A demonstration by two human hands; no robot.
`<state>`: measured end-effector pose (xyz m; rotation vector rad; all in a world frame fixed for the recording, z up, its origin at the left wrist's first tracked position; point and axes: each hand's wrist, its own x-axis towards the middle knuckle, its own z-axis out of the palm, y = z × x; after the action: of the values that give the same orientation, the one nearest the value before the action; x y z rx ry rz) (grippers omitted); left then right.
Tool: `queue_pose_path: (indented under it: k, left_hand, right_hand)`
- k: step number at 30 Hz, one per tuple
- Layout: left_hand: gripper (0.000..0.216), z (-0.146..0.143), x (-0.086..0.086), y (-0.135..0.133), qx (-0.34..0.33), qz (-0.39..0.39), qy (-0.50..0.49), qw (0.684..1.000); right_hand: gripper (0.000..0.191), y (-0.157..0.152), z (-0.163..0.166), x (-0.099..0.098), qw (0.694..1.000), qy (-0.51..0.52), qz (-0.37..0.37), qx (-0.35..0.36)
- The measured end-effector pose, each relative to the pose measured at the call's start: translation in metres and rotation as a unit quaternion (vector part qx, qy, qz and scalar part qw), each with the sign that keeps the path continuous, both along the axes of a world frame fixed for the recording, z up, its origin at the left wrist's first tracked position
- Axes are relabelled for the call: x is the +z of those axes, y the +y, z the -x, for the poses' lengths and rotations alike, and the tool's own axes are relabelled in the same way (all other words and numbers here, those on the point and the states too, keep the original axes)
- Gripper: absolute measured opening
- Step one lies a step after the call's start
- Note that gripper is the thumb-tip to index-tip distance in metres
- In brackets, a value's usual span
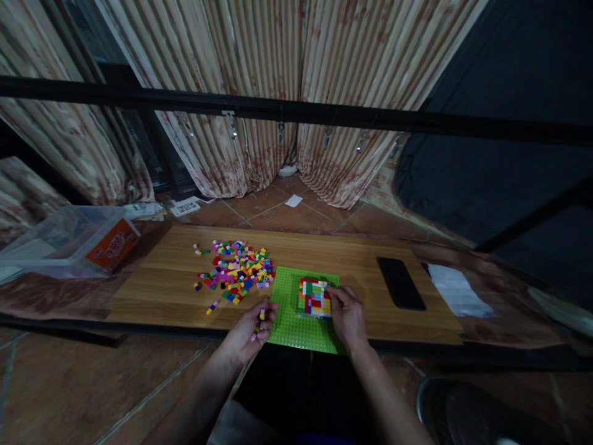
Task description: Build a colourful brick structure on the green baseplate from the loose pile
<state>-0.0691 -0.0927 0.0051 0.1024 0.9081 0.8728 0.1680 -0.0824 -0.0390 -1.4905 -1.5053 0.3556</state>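
A green baseplate point(287, 334) lies at the table's near edge. On it sits a square block of coloured toy bricks point(315, 298) in red, white, yellow, green and blue. My right hand point(348, 314) is at the block's right side, thumb and fingertips pinched at its upper right corner; whatever is between them is too small to make out. My left hand point(250, 330), palm up and fingers curled, holds several small toy bricks point(262, 314), yellow, pink and dark ones among them, over the baseplate's left edge. Left of the baseplate spreads a loose pile of toy bricks point(241, 269).
A black phone-like slab point(401, 283) lies on the wooden table point(152, 278) at the right, with white paper point(458, 289) beyond it. At the far left stands a clear plastic bin point(69, 238) with an orange label. A dark metal bar point(324, 114) crosses before the curtains.
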Motion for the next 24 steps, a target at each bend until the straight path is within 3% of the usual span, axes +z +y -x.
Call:
queue_pose_path:
  k: [8,15,19,24]
  left_hand:
    - [0.022,0.000,0.000,-0.003,0.020,0.010,-0.035,0.999]
    - [0.020,-0.006,0.009,-0.016,0.041,0.006,-0.091,0.995]
    - [0.025,-0.017,0.017,-0.025,0.068,0.002,-0.128,0.989]
    - [0.027,-0.034,0.026,-0.036,0.083,-0.017,-0.162,0.983]
  right_hand:
    - [0.036,-0.003,-0.003,-0.001,1.000,-0.018,0.004,0.012]
    - [0.035,-0.019,-0.007,0.018,0.999,0.037,-0.009,0.006]
    - [0.033,-0.046,0.012,0.036,0.996,0.094,0.011,-0.003]
    - [0.024,-0.090,0.057,0.057,0.987,0.123,0.047,0.095]
